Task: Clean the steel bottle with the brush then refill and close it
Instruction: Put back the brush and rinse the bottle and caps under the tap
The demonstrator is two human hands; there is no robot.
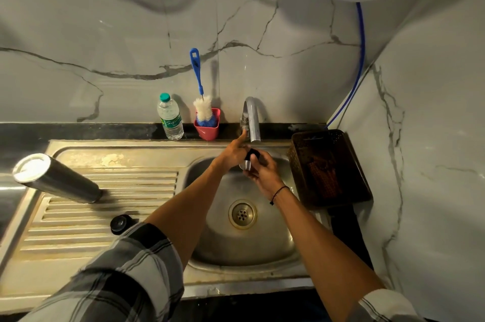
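Steel bottle stands on the ribbed drainboard, well left of both hands, nobody touching it. Small black round cap lies on the drainboard near the basin edge. Right hand is over the sink basin, fingers curled around a small black-and-silver piece, under the tap spout. Left hand reaches up, fingers extended, fingertips on the tap at its handle. Brush sits bristles-down in the pink cup by the back wall, next to a plastic water bottle. Brown basket is right of the basin.
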